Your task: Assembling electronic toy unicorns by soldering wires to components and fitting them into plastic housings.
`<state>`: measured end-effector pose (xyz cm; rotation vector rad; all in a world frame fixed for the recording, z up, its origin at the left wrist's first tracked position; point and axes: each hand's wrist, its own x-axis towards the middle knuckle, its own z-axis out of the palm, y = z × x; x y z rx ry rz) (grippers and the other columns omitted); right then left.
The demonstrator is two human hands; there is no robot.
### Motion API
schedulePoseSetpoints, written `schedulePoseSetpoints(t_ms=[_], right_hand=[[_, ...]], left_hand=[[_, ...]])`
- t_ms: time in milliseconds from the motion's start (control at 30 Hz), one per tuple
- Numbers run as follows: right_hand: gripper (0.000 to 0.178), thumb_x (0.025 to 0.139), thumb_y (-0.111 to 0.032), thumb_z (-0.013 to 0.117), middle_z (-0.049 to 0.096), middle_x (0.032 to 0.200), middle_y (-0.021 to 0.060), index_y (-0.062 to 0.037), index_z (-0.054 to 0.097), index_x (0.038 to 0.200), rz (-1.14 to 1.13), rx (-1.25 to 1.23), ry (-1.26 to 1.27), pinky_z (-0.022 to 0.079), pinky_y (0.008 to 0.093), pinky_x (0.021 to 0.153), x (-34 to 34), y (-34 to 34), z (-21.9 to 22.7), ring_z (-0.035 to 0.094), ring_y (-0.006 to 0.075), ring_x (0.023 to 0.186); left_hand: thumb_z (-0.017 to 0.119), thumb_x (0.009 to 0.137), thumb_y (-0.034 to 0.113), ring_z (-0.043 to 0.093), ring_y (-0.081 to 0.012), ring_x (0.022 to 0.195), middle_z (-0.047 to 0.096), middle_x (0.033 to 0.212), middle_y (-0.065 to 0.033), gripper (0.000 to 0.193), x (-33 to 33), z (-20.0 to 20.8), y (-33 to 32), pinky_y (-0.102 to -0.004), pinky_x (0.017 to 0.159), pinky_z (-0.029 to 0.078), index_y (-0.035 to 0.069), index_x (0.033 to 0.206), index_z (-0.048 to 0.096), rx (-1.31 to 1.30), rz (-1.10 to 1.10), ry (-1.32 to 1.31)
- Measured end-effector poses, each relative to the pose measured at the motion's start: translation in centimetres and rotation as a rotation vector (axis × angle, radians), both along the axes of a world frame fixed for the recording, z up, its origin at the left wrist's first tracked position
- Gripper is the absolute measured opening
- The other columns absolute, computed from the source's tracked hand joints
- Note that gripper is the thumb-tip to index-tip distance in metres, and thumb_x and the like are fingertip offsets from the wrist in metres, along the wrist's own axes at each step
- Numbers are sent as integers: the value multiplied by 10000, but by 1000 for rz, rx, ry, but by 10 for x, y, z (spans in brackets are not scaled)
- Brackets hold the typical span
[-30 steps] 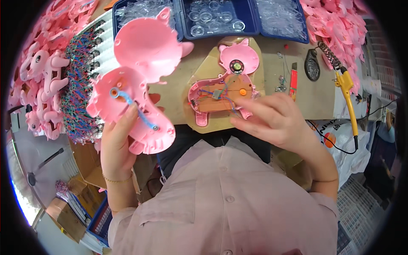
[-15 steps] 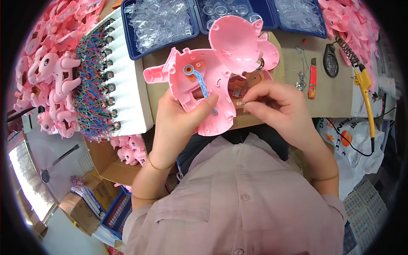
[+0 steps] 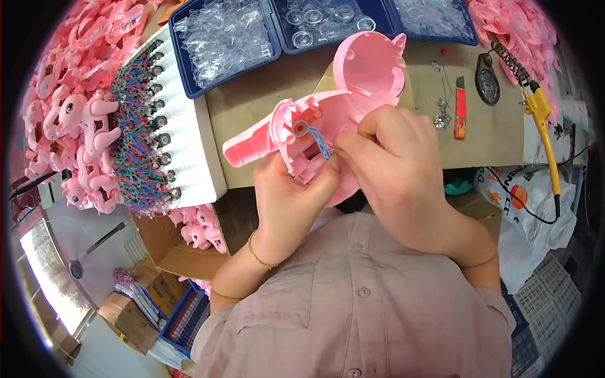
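Just beyond the shirt front, toward twelve o'clock, the left hand (image 3: 287, 195) is clamped on a hollow pink plastic toy shell (image 3: 337, 112), its open side tipped upward, apparently to keep the inside within reach. That hand's thumb lies by the lower end of a slim blue plastic lever (image 3: 319, 142) set inside, perhaps to steady it. The right hand (image 3: 403, 160) meets it there, thumb and forefinger pinched close (whether a small part sits between them, I cannot tell).

At eight o'clock, a brown cardboard box (image 3: 183, 258) holds pink toys. On the tan surface (image 3: 242, 116), a white ribbed tray (image 3: 205, 167) at ten keeps tangled red, blue and green wires (image 3: 135, 148) in rows, likely against muddling. A red-handled cutter (image 3: 460, 116) lies at two; a yellow soldering iron (image 3: 541, 123) stands farther out, seemingly clear of the elbows. Farthest, from eleven to one, blue plastic bins (image 3: 239, 74) sort clear plastic pieces by shape.
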<state>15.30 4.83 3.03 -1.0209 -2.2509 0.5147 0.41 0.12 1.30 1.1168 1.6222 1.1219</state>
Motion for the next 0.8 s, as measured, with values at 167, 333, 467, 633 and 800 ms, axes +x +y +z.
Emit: schedulePoseSetpoints(t_ms=[167, 333, 467, 633, 800], right_hand=[[208, 647, -37, 728, 531, 788, 29, -67, 653, 839, -93, 51, 100, 341, 343, 639, -3, -3, -8, 512, 217, 700], [176, 656, -92, 695, 526, 779, 10, -92, 638, 822, -116, 79, 45, 349, 334, 667, -2, -7, -13, 520, 199, 719], [193, 649, -66, 749, 562, 780, 24, -95, 649, 811, -95, 34, 93, 355, 335, 668, 0, -3, -13, 527, 213, 707], [184, 651, -72, 750, 557, 775, 23, -95, 649, 803, -107, 56, 74, 356, 334, 673, -3, -4, -14, 529, 211, 722], [180, 649, -70, 749, 548, 773, 26, -90, 643, 794, -96, 31, 48, 354, 333, 684, -3, -3, -12, 526, 214, 737]], left_hand=[[690, 758, 61, 618, -104, 708, 691, 806, -89, 214, 1, -3, 0, -263, 660, 502, -53, 933, 644, 25, 0, -46], [691, 758, 55, 617, -97, 696, 684, 777, -77, 211, 0, -5, -3, -260, 649, 499, -51, 933, 642, 46, -2, 1], [699, 752, 53, 611, -90, 666, 677, 752, -67, 209, 2, -5, -4, -250, 630, 493, -42, 929, 642, 41, 31, -40], [703, 753, 55, 606, -78, 661, 682, 760, -65, 205, 1, -7, -3, -243, 620, 493, -41, 923, 644, 66, 42, -23], [706, 754, 57, 605, -69, 689, 687, 783, -71, 212, 0, -9, -4, -241, 629, 498, -51, 924, 641, 61, 33, 61]])
